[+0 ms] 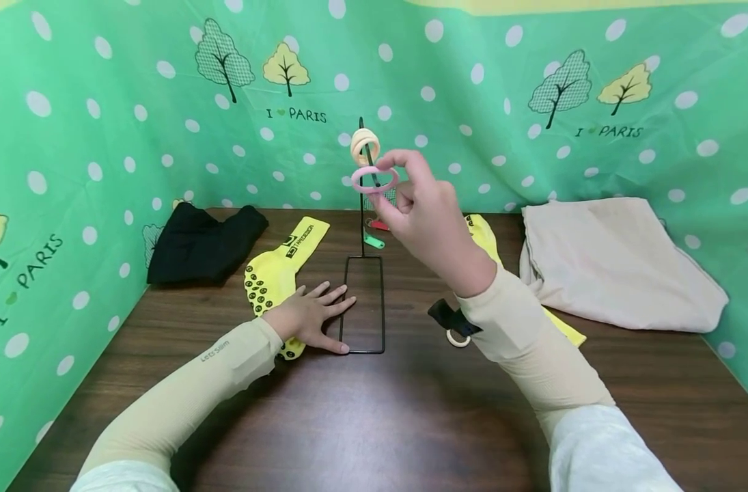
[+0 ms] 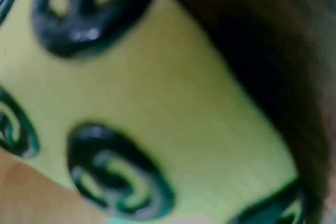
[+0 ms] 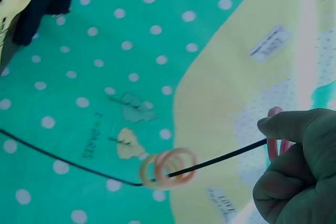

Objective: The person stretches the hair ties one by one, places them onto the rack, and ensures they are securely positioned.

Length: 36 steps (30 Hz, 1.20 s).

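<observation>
Yellow sock [image 1: 281, 263] and beige cloth [image 1: 613, 263] flank wire stand [image 1: 364, 301].

The left hand [image 1: 309, 318] lies flat, palm down, fingers spread and straight, its forearm in a beige sleeve reaching forward. The right hand [image 1: 425, 215] is raised at mid-height, wrist bent, thumb and forefinger pinched together, the other fingers loosely curled.

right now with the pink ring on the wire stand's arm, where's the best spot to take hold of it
Pinch the pink ring at its outer rim on the right, the side away from the wire arm, where the right hand already holds it. The ring lies nearly flat around the arm, so a thumb-and-finger grip there stays off the beige rings above it. The left hand steadies the base.
</observation>
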### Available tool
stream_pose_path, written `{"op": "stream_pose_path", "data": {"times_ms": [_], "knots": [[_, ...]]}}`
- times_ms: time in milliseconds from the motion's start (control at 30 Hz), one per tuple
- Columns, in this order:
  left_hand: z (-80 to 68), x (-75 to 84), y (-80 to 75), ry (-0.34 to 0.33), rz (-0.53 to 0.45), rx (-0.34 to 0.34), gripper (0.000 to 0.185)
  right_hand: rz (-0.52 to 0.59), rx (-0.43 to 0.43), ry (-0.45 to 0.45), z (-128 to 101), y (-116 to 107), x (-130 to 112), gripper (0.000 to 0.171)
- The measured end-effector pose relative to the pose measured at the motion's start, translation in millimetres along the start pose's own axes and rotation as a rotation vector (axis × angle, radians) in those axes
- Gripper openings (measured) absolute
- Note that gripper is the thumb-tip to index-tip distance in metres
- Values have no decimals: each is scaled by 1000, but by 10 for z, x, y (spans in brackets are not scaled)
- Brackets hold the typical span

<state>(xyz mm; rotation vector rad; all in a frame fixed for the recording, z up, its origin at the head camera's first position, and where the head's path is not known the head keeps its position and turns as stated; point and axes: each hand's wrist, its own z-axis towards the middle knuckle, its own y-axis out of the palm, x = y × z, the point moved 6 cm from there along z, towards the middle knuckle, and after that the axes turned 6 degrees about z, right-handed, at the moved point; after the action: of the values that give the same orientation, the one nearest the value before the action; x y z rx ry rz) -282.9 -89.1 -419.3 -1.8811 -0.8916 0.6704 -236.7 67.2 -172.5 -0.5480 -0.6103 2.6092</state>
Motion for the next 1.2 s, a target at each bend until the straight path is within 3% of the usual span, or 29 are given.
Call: {"op": "stream_pose_path", "data": {"times_ms": [267, 467, 767, 1200], "knots": [[24, 28, 34, 6, 5, -10, 101, -56, -104, 305, 104, 264, 462, 38], [28, 38, 34, 5, -13, -9, 100, -29, -130, 434, 53, 316, 659, 49], [3, 3, 8, 7, -12, -2, 101, 21, -173, 552, -231, 270, 886, 58], [0, 3, -8, 13, -22, -4, 101, 40, -343, 702, -884, 321, 1228, 62]]}}
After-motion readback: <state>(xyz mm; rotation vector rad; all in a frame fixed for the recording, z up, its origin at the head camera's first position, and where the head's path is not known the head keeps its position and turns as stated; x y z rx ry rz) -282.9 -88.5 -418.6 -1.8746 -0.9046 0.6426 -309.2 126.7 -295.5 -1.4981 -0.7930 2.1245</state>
